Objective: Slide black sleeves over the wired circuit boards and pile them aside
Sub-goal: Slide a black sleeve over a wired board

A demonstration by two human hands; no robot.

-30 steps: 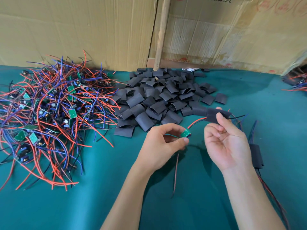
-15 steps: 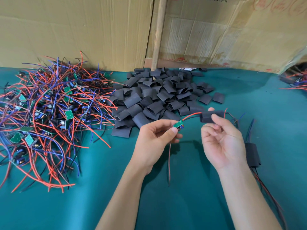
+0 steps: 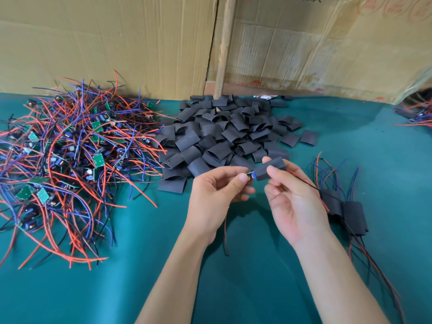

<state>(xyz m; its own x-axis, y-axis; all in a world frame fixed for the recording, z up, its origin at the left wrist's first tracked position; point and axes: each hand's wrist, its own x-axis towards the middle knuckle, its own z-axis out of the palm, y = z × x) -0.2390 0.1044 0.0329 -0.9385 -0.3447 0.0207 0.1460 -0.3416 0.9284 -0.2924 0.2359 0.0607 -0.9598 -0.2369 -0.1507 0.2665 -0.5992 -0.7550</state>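
Note:
My left hand (image 3: 218, 190) pinches the end of a small circuit board (image 3: 251, 177) between thumb and fingers, above the green table. My right hand (image 3: 292, 197) pinches a black sleeve (image 3: 268, 169) that covers most of that board. Red and black wires run out of the sleeve's far end past my right hand, and another wire hangs below my left hand. A heap of loose black sleeves (image 3: 224, 136) lies just behind my hands. A tangle of wired boards (image 3: 70, 155) fills the left. Sleeved boards (image 3: 348, 211) lie to the right of my right hand.
Cardboard sheets (image 3: 117, 43) and a wooden strip (image 3: 224, 43) stand as a wall behind the green cloth table (image 3: 140, 277). More wired parts (image 3: 418, 115) lie at the far right edge.
My right hand has drawn the sleeve leftward along the wires and over the board. The gap between my hands has closed and both have risen slightly.

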